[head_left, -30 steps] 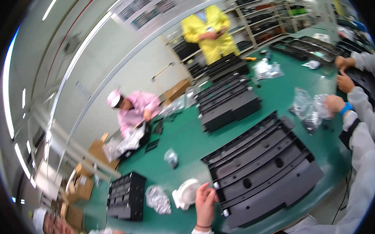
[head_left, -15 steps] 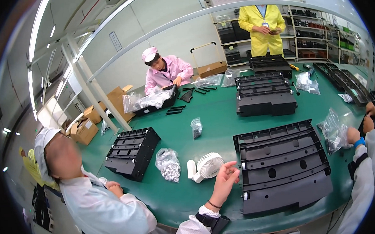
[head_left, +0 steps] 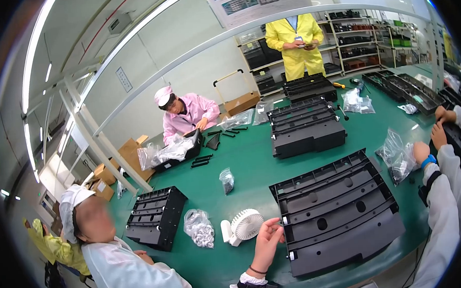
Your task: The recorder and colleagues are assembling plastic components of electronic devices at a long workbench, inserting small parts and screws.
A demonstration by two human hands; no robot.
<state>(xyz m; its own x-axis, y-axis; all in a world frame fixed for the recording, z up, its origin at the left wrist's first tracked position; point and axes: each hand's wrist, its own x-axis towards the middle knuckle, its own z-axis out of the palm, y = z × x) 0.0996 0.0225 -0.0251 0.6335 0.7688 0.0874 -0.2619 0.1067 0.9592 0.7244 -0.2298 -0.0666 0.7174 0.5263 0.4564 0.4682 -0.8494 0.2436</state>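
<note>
A large black plastic frame point(head_left: 341, 206) with ribs, oval holes and small white rollers on its left edge lies in front of me. My left hand point(head_left: 268, 241) is beside that left edge, fingers loosely bent and apart, with nothing visible in them. To the right of the frame, a clear plastic bag point(head_left: 397, 160) of small dark parts rests on the table. My right hand point(head_left: 422, 153), wearing a blue wristband, is closed at the bag's right side; its fingertips are partly hidden. A white handheld fan point(head_left: 245, 225) lies just left of my left hand.
On the green table point(head_left: 236, 267) are a bag of white rings point(head_left: 198, 229), a small bag of dark parts point(head_left: 226, 180) and other black frames point(head_left: 306, 126). Co-workers sit at left and far side; another person's hands point(head_left: 439, 129) are near my right hand. A metal bar crosses overhead.
My view has shifted, so the table things appear moved left, the near ones also lower. My left hand stays beside the frame's left edge, and my right hand has come closer against the bag.
</note>
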